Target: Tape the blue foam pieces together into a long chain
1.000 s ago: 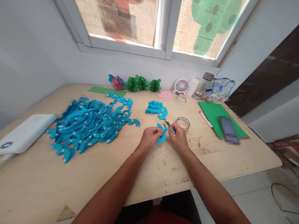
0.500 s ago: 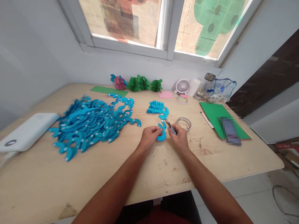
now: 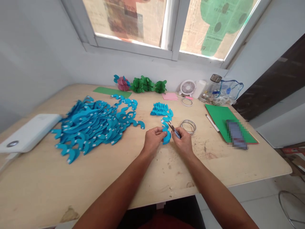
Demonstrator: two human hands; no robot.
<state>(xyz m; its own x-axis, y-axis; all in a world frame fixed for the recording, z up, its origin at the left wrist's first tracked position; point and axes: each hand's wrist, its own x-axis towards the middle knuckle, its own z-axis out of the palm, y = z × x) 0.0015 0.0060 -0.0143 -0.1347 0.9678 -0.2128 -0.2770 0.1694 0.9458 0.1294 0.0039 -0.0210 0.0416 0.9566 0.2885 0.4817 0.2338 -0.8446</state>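
So the left hand (image 3: 153, 139) has its fingers pinched on the left edge of a bright blue, scalloped strip of flat paper (image 3: 166, 138), whose curves stick out past the fingertips toward the right hand (image 3: 184, 140). That one's fingers are wrapped round a slim metal-tipped tool with a bluish handle (image 3: 176, 133), tip right by the strip's upper end; can't tell if they touch. Just beyond sits a small ridged bunch of blue paper curves (image 3: 159, 109), and off left there's a big messy heap of white-tabbed blue paper arcs (image 3: 92, 125) on the smooth, pale wood-grain surface (image 3: 114, 178).
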